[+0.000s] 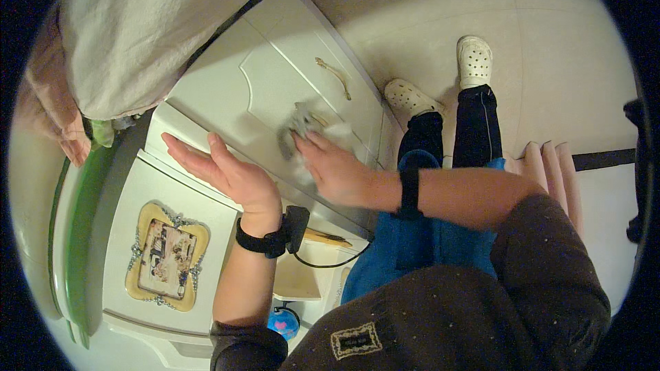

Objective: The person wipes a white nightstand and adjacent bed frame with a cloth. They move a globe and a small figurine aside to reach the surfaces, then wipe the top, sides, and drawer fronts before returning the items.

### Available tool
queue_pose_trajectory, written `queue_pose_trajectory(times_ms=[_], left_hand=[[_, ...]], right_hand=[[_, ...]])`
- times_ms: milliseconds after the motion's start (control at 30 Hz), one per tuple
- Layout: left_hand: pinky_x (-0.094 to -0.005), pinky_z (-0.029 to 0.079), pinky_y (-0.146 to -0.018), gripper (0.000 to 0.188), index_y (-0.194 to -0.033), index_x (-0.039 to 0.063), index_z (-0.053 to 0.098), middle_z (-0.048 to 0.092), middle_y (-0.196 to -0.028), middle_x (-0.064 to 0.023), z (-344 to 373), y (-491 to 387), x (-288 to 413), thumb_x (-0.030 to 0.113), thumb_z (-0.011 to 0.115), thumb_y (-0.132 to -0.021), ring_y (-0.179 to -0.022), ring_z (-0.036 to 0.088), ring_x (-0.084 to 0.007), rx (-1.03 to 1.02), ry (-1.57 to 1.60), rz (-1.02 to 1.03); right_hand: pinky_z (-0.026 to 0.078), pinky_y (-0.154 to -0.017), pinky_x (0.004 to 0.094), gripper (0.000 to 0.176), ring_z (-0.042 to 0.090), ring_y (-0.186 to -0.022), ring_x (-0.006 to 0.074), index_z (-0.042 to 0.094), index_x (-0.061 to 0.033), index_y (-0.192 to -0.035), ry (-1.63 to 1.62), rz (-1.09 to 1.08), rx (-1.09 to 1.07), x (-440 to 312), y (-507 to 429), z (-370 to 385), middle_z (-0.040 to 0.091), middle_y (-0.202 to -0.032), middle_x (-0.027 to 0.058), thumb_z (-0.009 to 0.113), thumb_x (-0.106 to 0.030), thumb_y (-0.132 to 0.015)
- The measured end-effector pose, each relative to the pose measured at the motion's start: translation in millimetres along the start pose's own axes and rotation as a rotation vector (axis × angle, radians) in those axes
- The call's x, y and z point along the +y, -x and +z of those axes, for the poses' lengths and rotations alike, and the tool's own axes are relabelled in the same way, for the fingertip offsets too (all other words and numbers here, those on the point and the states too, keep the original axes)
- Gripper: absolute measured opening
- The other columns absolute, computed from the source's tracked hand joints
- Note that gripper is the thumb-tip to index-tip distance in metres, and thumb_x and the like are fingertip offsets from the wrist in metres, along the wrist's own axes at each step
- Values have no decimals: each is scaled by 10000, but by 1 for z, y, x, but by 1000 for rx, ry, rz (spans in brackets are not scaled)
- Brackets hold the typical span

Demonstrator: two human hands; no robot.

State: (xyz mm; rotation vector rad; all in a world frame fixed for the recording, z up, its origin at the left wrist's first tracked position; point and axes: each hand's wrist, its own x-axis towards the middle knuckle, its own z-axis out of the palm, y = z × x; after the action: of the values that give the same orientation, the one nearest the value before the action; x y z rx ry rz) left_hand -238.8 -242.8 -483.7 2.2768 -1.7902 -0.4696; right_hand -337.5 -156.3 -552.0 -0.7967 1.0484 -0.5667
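Observation:
A blurred grey-and-white cloth (300, 126) lies against the front of a white cabinet (278, 77), under the fingers of my right hand (337, 167). The hand presses on the cloth near a metal drawer handle; the blur hides how its fingers hold it. My left hand (224, 172) is raised over the cabinet's edge, palm turned sideways, thumb apart from the fingers, with nothing in it. Another curved, gold-coloured handle (335, 78) sits higher on the cabinet front. Black straps circle both my wrists, and a small black device is fixed to the left one.
An ornate yellow picture frame (167, 257) stands on the white surface at the lower left. A small blue globe (283, 322) is on a shelf near my left forearm. Pale fabric (149, 26) hangs at the upper left beside a green curved edge (87, 221). A cable runs from the wrist device.

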Motion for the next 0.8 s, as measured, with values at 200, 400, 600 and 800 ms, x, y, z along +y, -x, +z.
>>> queue_pose_trajectory(times_ms=[200,400,600,800], left_hand=[[-444,92,-1190,626,-1531,6,167,101,-1596,-216,2,2,-2,228,428,-1006,-1480,101,-337,24,12,3],[-457,99,-1186,616,-1522,-6,190,150,-1585,-232,4,0,-3,236,429,-1008,-1473,113,-353,55,-40,24],[-462,96,-1184,609,-1519,-8,204,165,-1584,-225,5,1,-5,238,421,-1006,-1467,125,-362,68,-22,19],[-463,82,-1183,619,-1522,-3,195,189,-1579,-225,5,2,-1,255,418,-1006,-1468,120,-363,58,-96,42]], right_hand=[[486,-930,550,513,364,-1369,414,477,78,-1274,434,-209,33,31,6,15,515,-1237,242,570,-66,-790],[492,-930,517,505,380,-1339,458,486,136,-1214,330,-258,173,16,9,19,530,-1196,288,564,-71,-759],[511,-901,466,522,471,-1230,429,472,121,-1217,355,-245,348,38,-17,38,524,-1189,280,573,-5,-721],[528,-847,451,556,581,-1070,429,477,127,-1214,467,-92,122,16,-38,7,618,-999,284,605,-78,-714]])
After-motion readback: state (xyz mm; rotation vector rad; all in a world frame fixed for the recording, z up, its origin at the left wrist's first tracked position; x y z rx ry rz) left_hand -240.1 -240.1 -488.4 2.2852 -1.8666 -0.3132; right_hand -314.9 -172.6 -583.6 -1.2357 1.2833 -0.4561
